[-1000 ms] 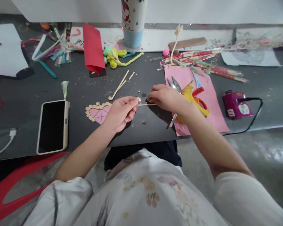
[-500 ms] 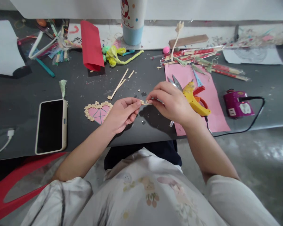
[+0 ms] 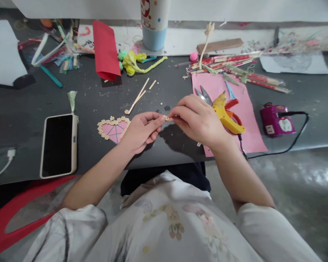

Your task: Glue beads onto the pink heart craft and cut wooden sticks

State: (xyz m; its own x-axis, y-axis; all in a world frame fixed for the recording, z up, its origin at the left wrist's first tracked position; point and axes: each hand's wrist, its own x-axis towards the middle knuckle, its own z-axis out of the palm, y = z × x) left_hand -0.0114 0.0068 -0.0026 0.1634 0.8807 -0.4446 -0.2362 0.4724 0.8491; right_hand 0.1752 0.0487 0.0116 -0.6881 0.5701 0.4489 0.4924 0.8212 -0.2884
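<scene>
Between the thumb and forefinger of my left hand (image 3: 146, 131) is a small cluster of beige pieces (image 3: 166, 118), held just above the table. The fingers of my right hand (image 3: 195, 118) are pinched together at the cluster's right side; whatever they grip is hidden by the fingertips. Left of my left hand lies a pink heart (image 3: 115, 131) edged with similar beige pieces and crossed by dark lines, partly covered by that hand. Behind it are thin wooden sticks (image 3: 139, 96), with a small beige cluster (image 3: 127, 112) at their near end.
A yellow glue gun (image 3: 226, 118) and scissors (image 3: 205, 95) lie on pink paper (image 3: 251, 127) at the right. Its cord passes near a purple box (image 3: 277, 120). A phone (image 3: 57, 145) lies left. A red paper sleeve (image 3: 106, 51) and cup (image 3: 154, 32) stand behind.
My right fingers have come up to the cluster in my left hand. The thin stick that showed between the hands is no longer visible. My left hand has barely moved.
</scene>
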